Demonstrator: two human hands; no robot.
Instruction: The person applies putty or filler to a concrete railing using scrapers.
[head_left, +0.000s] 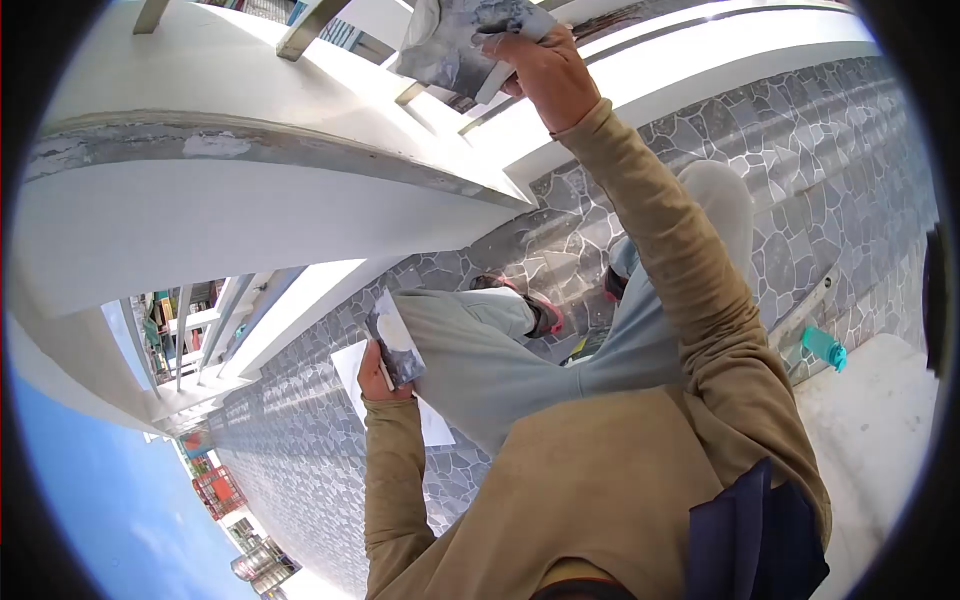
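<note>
Left hand (380,380) has grip closed on small grey-white piece (398,348), beside left knee, near white sheet (434,426). Right hand (548,78), raised near railing (300,30), grips grey-smeared piece (445,48) firmly.

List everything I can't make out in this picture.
- Head view: top of the grey-patterned piece in the right hand, cut off by the top edge.
- Head view: middle of the white sheet, behind the left hand and sleeve.
- Head view: dark shape, cut off at the right rim.
- Head view: details of the distant red structure, too small.
</note>
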